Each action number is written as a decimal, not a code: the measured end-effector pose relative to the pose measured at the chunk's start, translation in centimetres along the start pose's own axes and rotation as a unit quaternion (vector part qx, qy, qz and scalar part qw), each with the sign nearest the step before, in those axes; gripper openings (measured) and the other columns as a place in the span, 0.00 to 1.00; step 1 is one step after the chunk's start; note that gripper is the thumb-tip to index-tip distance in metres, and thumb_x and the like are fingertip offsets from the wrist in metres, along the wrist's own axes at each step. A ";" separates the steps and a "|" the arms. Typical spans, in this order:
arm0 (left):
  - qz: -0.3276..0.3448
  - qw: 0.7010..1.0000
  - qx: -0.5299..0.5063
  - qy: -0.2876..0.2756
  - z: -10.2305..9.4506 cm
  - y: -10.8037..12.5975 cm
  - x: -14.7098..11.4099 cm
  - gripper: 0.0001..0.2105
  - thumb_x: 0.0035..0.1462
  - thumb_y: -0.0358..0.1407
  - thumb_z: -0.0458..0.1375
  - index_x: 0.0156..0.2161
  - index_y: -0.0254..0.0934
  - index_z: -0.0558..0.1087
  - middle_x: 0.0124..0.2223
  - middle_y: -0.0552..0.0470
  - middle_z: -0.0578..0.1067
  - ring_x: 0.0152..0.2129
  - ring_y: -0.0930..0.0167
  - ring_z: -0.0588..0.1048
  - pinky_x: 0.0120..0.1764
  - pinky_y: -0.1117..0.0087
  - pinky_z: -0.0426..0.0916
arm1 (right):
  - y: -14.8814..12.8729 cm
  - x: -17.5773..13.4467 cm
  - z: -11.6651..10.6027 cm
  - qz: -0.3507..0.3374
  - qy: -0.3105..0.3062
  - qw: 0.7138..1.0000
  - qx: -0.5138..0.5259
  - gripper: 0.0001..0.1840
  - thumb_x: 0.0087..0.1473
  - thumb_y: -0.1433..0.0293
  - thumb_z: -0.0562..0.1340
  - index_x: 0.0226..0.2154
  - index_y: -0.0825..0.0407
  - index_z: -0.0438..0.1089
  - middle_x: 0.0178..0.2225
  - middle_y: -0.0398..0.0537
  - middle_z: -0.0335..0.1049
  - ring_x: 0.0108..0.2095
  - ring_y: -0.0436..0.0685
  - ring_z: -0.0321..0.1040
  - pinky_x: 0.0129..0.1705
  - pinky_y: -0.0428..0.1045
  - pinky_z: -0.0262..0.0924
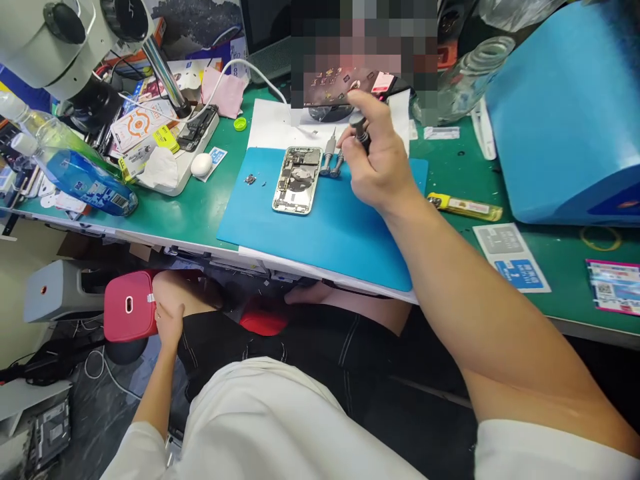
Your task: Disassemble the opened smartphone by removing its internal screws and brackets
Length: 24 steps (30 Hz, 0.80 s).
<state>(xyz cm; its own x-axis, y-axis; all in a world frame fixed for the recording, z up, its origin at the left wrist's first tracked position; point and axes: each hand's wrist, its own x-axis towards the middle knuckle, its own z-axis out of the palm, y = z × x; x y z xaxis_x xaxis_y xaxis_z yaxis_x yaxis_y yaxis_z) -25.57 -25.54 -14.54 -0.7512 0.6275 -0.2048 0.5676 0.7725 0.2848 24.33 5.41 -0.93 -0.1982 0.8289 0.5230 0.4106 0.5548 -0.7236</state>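
Observation:
My right hand (373,157) is raised over the blue mat (345,233), its fingers closed around a screwdriver (358,123) with a grey cap and dark handle; the tip is hidden. Just left of it, two more grey screwdrivers (329,153) lie side by side. Beside them is an opened smartphone (295,190), its inner boards and a round dark part exposed. Small loose metal parts (250,179) sit left of the phone. My left hand (170,325) rests on my left knee, fingers laid along the leg and partly hidden, holding nothing that I can see.
A microscope (95,80) and a blue liquid bottle (83,180) stand at the left. At the right are a large blue machine (555,127), a glass jar (470,77) and a yellow-handled tool (465,207). A screen (333,87) stands behind the mat, partly blurred out.

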 end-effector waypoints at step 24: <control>0.687 0.672 -0.215 0.172 -4.8 27.1 -7.5 0.12 0.64 0.26 0.62 0.50 0.40 0.78 0.42 0.49 0.82 0.40 0.66 0.79 0.46 0.63 0.76 | -0.6 -0.1 1.7 -0.093 0.140 0.982 0.086 0.20 0.74 0.58 0.59 0.63 0.40 0.57 0.46 0.42 0.80 0.44 0.52 0.83 0.50 0.54 0.81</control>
<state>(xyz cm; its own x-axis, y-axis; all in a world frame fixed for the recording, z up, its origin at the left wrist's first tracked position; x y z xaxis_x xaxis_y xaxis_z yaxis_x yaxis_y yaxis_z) -6.15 -9.79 -0.78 0.3083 0.6027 0.7360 0.7101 -0.6606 0.2436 22.58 5.08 -1.36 0.0070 0.6736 0.7390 0.2294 0.7183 -0.6569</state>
